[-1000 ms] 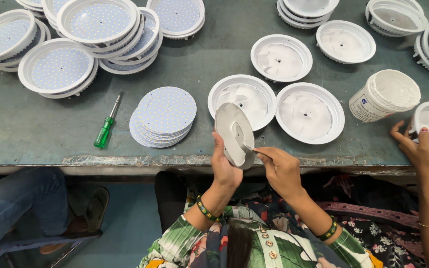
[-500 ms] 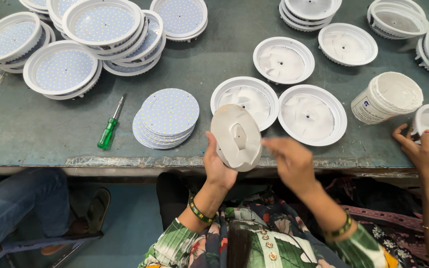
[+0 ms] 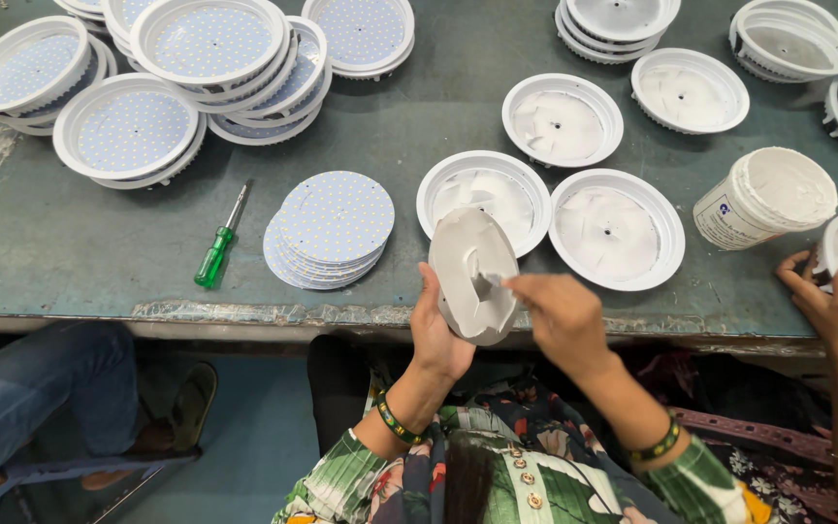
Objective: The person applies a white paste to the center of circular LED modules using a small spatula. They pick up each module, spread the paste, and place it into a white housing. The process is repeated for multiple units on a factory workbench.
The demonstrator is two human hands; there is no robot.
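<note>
Between both hands [image 3: 497,325], tilted round plate [image 3: 472,275], paste-smeared.

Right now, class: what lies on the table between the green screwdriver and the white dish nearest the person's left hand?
Head view: a stack of round LED boards lies between the green screwdriver and that dish.

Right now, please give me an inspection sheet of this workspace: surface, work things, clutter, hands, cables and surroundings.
Surface: green-grey table, worn along its front edge.
Work things: round white housing, held tilted above the table edge; open white paste tub; two open housings lie behind it.
Clutter: stack of round LED boards; green screwdriver; stacked finished lamps at far left.
Hands: left hand grips the housing's lower rim; right hand touches its inner face with a small tool, too blurred to identify.
Cables: nothing seen.
Surroundings: another person's hand at right; a jeans-clad leg at left.
</note>
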